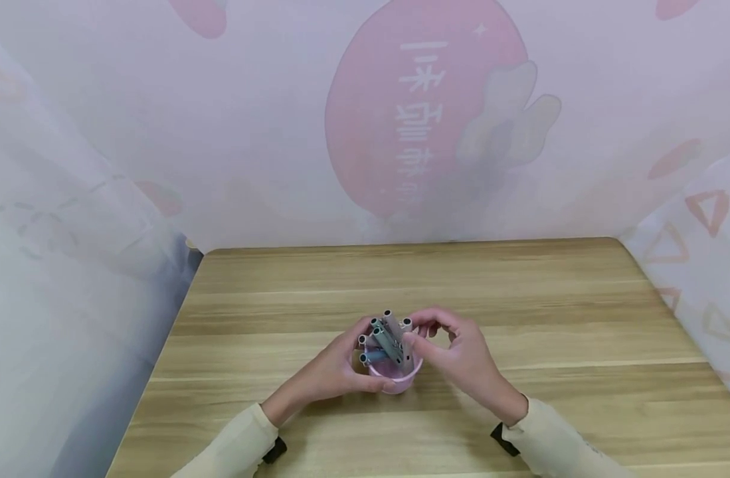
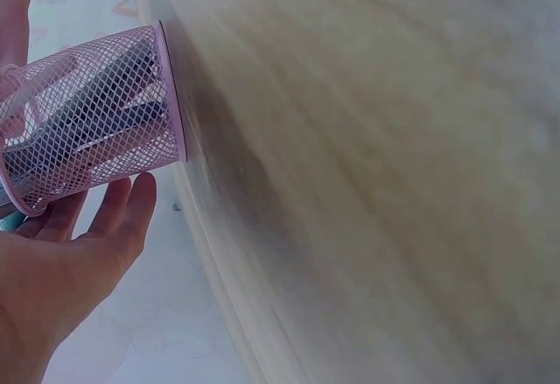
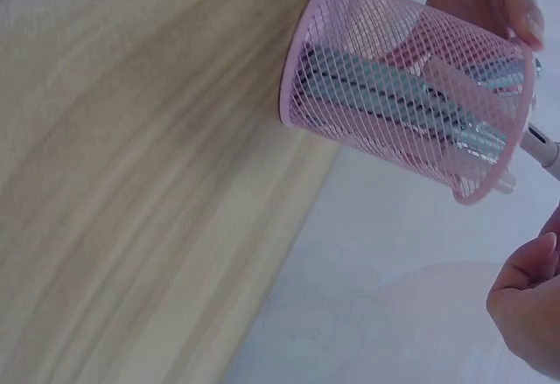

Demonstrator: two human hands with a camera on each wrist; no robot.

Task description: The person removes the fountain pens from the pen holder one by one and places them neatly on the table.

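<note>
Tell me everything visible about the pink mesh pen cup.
The pink mesh pen cup is a round cup of wire mesh with a solid pink rim and base band. It stands upright on the wooden table, near its front middle. Several grey pens lean inside, their ends above the rim. The left hand cups its left side; the right hand is at the rim, fingers at one pen.

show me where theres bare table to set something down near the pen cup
Bare wood lies between the pink mesh cup and the table's far edge, and out toward both side edges. It is crowded around the cup, flanked by the left hand and right hand.
</note>
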